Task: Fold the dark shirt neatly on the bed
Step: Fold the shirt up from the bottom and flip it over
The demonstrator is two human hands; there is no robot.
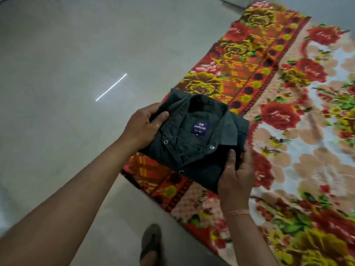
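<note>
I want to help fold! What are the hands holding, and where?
Both hold the folded dark green cotton shirt: left hand grips its left edge near the collar, right hand its lower right corner.

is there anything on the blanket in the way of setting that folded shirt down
Nothing visible. The dark shirt, already folded, is held by the left hand and right hand over the edge of the floral blanket, and the blanket shows nothing lying on it near the shirt.

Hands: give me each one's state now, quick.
Left hand: closed on the folded dark shirt at its left edge.
Right hand: closed on the shirt's near right corner.
</note>
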